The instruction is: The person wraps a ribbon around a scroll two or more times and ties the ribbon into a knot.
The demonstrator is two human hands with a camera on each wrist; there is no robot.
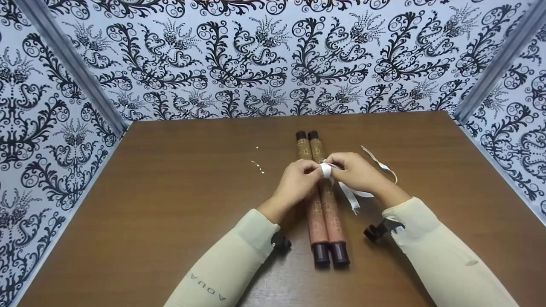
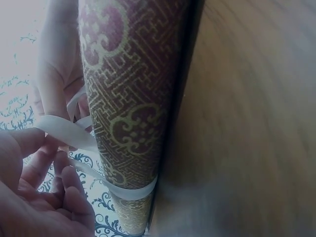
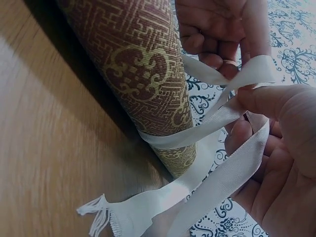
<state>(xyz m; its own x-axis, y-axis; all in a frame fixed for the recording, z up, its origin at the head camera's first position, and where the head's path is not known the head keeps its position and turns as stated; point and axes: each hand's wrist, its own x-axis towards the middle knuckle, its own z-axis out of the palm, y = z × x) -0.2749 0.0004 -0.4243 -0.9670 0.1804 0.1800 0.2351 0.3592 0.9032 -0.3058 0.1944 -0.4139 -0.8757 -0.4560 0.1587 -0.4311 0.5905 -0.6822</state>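
Two long patterned rolls, like the rollers of a scroll (image 1: pixel 316 211), lie side by side on the table, with dark end caps. A white ribbon (image 2: pixel 131 191) goes round them partway along. Over the rolls, my left hand (image 1: pixel 298 179) pinches a ribbon loop (image 2: pixel 64 129) between thumb and fingers. My right hand (image 1: pixel 357 172) meets it from the other side, thumb and fingers gripping the ribbon at the crossing. One ribbon tail (image 3: pixel 227 192) trails from the right hand, and a frayed end (image 3: pixel 103 215) lies beside the rolls. The crossing itself is partly hidden by fingers.
Beyond the right hand, another white strip (image 1: pixel 386 166) curves on the brown table (image 1: pixel 170 200). Small white scraps (image 1: pixel 257 165) lie left of the rolls. Black wrist devices (image 1: pixel 281 243) sit at both cuffs. Patterned walls (image 1: pixel 264 55) enclose the table's back and sides.
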